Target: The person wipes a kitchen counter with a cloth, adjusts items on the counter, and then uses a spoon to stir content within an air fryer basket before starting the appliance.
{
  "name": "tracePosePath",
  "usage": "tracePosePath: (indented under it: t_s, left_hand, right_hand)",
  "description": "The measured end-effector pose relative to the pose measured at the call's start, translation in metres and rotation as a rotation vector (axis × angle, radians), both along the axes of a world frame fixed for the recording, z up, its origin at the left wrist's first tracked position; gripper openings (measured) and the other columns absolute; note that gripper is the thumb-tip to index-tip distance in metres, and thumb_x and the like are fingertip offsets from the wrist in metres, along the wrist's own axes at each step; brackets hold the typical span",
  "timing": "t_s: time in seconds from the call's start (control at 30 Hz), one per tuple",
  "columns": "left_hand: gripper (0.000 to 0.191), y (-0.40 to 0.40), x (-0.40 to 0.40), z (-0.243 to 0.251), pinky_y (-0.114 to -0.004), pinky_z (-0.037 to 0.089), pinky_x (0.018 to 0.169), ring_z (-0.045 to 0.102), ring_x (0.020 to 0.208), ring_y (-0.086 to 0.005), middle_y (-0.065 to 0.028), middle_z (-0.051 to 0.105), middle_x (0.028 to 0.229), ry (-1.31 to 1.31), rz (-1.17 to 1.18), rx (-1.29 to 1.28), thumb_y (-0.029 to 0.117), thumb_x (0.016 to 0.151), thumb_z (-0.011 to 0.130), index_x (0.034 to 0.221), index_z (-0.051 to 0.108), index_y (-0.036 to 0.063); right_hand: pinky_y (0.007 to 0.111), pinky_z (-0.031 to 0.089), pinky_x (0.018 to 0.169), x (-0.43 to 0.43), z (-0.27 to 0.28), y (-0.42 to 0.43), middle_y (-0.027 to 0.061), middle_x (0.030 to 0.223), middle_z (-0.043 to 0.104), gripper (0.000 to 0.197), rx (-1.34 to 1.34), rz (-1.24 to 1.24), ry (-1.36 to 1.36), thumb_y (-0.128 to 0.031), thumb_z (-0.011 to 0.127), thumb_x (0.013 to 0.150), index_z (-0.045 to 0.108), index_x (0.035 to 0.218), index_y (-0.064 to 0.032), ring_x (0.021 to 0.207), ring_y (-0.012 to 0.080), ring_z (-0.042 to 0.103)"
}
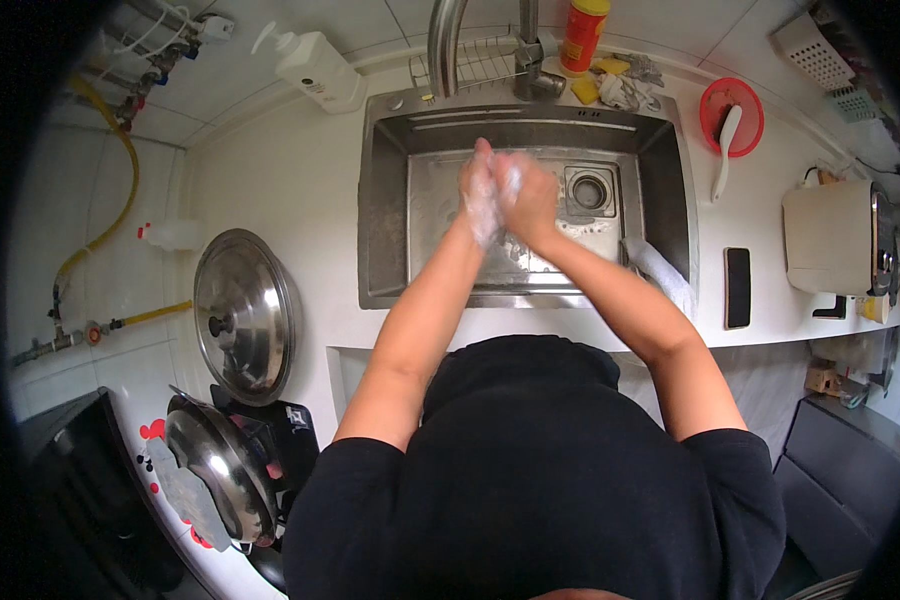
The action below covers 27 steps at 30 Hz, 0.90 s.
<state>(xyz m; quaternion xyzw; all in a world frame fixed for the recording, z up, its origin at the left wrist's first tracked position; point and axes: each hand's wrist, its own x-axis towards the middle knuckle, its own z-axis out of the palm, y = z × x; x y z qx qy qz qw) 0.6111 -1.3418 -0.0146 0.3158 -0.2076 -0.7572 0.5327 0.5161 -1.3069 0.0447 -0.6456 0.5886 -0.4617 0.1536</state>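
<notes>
Above the stainless steel sink [450,255], my left hand [479,191] and my right hand [526,193] press against each other. White lather coats both, most plainly on my left hand and wrist. Motion blurs the fingers of my right hand, and I cannot tell whether they are curled or whether anything lies between the palms. The metal faucet [445,52] arches over the sink's back edge; no running water shows. Right of my hands, the drain [589,192] lies in the wet sink floor.
A white pump bottle [319,71] stands behind the sink at left, a red canister [583,37] at right. A cloth [660,274] hangs over the sink's right front corner. Right of it are a phone [737,288] and a red strainer [754,116] with a white-handled brush [727,150]. A pot lid [244,315] is left.
</notes>
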Motion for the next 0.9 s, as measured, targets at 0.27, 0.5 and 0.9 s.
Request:
tracePosePath:
  t_s: [0.27,0.5,0.9]
  left_hand:
    - [0.030,-0.008,-0.013,0.044,-0.037,0.045,0.063,0.050,0.061,-0.0198,-0.0023,0.043,0.061,0.149,0.202,0.311,0.033,0.094,0.046,0.071,0.046,0.0121]
    - [0.023,-0.022,0.035,0.044,-0.042,0.044,0.088,0.056,0.091,-0.0278,-0.0159,0.058,0.094,0.358,0.235,0.267,0.031,0.092,0.048,0.088,0.043,0.0091]
    - [0.030,0.052,0.038,0.012,-0.034,0.045,0.090,0.057,0.101,-0.0204,-0.0137,0.059,0.107,-0.074,-0.012,0.080,0.018,0.093,0.050,0.113,0.050,-0.0051]
  right_hand:
    - [0.043,0.047,0.072,-0.050,-0.041,-0.036,0.0168,0.082,0.065,0.042,0.292,0.038,-0.074,-0.039,0.051,0.087,0.062,0.094,0.0015,0.079,0.0371,0.061]
    - [0.033,0.045,0.082,-0.066,-0.051,-0.009,0.0093,0.100,0.064,0.038,0.940,0.487,-1.093,-0.029,0.058,0.087,0.058,0.112,0.0002,0.092,0.0192,0.059]
    - [0.033,0.041,0.093,-0.061,-0.034,0.009,0.0087,0.112,0.057,0.042,0.851,0.646,-1.288,-0.013,0.063,0.083,0.047,0.119,-0.0003,0.103,0.0187,0.055]
